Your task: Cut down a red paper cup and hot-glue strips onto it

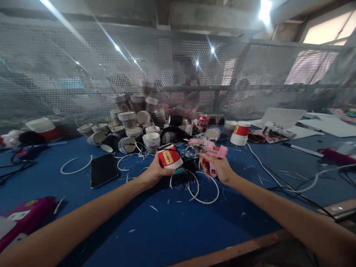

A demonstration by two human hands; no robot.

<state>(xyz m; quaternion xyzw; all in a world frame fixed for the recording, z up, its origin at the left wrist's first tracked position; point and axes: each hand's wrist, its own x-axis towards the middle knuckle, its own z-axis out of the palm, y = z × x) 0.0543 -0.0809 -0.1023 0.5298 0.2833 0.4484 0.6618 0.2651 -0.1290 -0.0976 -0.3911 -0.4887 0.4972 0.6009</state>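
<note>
In my left hand (pixel 153 171) is a paper cup (pixel 169 157), red and white with a yellow label, tilted on its side above the table. My fingers are wrapped round it and the thumb lies along its lower edge. Gripped in my right hand (pixel 224 170) is a pink hot glue gun (pixel 219 151), its nozzle end pointing left towards the cup. I cannot tell whether the nozzle touches the cup. Dark strands and white scraps lie between the two hands. Just below, curved white strips (pixel 204 203) rest on the blue table (pixel 178 230).
Behind my hands stands a pile of small white bucket-like cups (pixel 128 119). A red drink can (pixel 202 123) and a red-and-white cup stack (pixel 240 133) stand to the right. A black phone (pixel 104 170) lies left. Cables (pixel 261 165) cross the right side; a mesh partition (pixel 91 89) rises behind.
</note>
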